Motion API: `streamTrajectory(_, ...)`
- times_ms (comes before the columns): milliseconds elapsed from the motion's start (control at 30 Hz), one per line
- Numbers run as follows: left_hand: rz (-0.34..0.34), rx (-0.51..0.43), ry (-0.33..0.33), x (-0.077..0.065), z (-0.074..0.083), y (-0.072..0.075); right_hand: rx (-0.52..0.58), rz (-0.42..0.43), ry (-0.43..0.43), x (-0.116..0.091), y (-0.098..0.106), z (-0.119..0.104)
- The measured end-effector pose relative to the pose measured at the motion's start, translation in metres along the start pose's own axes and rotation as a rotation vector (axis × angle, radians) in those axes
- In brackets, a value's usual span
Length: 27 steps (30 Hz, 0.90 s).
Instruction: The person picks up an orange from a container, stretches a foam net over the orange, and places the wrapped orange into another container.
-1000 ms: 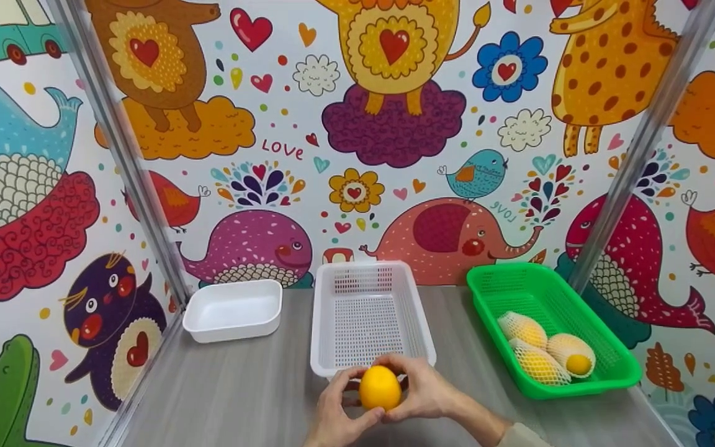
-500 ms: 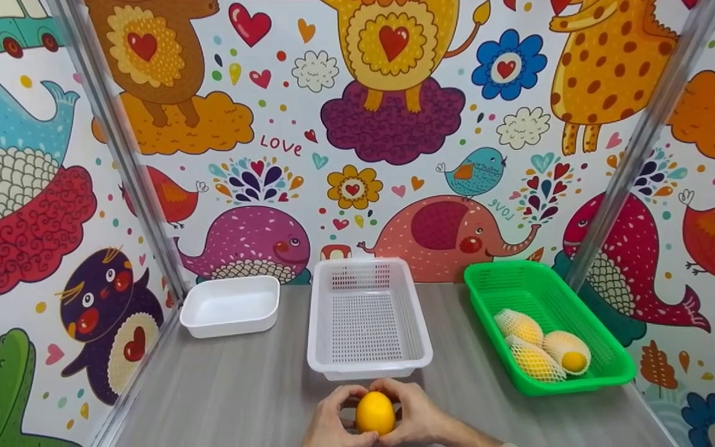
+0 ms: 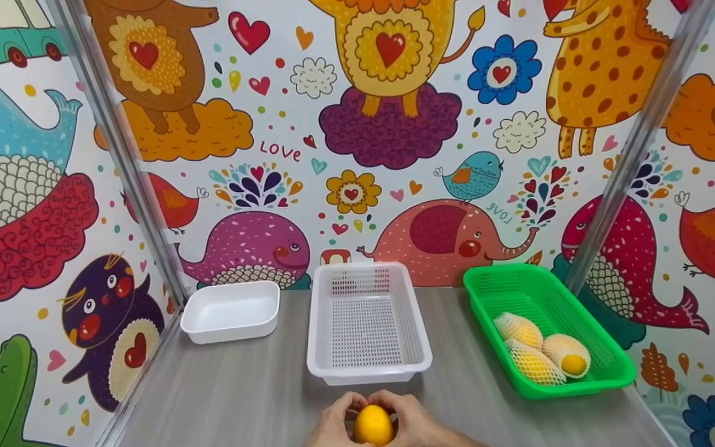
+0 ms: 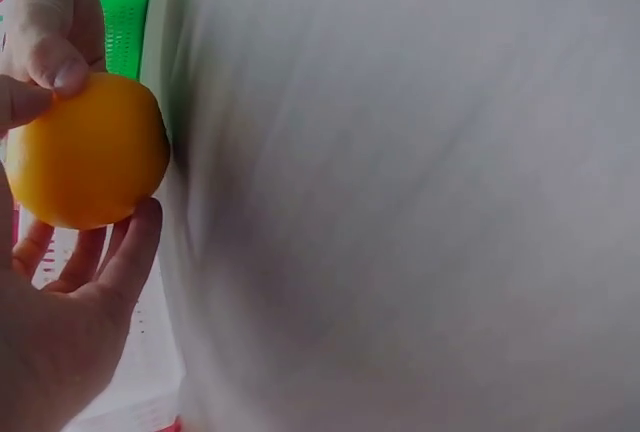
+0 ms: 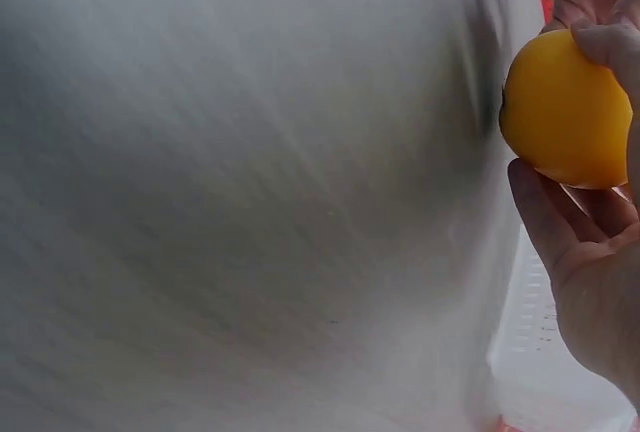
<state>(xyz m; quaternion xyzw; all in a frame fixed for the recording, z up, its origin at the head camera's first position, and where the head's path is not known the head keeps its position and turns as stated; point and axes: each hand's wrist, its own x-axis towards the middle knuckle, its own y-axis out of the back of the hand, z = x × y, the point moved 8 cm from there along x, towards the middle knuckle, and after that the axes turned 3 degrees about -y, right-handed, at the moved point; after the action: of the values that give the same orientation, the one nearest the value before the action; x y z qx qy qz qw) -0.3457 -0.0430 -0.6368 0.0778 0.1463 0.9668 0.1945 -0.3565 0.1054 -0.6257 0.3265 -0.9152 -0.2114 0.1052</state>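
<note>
Close to my body, in front of the white perforated basket (image 3: 367,372), a smooth, rounded yellow-orange fruit (image 3: 373,426) is held between both hands. My left hand (image 3: 333,424) grips its left side and my right hand (image 3: 415,424) its right side. In the left wrist view the thumbs rest on one face of the fruit (image 4: 92,152), with the left fingers bent behind it. The right wrist view shows the fruit (image 5: 565,110) with right fingers (image 5: 545,214) curved under it. No foam net covers this fruit.
A green basket (image 3: 602,338) on the right holds three yellow fruits (image 3: 534,366) in foam nets. A small white tray (image 3: 230,338) stands at the back left. Decorated walls and metal posts (image 3: 637,149) enclose the grey table (image 3: 227,391).
Both hands have drawn the fruit down and back toward my body, away from the white basket's front edge. Their hold on it continues. The baskets and tray stay in place.
</note>
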Motion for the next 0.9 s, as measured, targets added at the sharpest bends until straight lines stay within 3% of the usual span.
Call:
streamTrajectory(400,-0.038,-0.026,0.042,0.003,-0.007,-0.001,0.041,0.052,-0.062,-0.003,-0.005,0.015)
streamTrajectory(600,-0.058,-0.006,0.037,0.000,-0.008,-0.002,-0.023,0.073,-0.003,-0.006,-0.008,0.013)
streamTrajectory(900,-0.109,-0.013,0.047,-0.006,-0.002,0.006,-0.006,0.054,0.035,-0.006,-0.011,0.010)
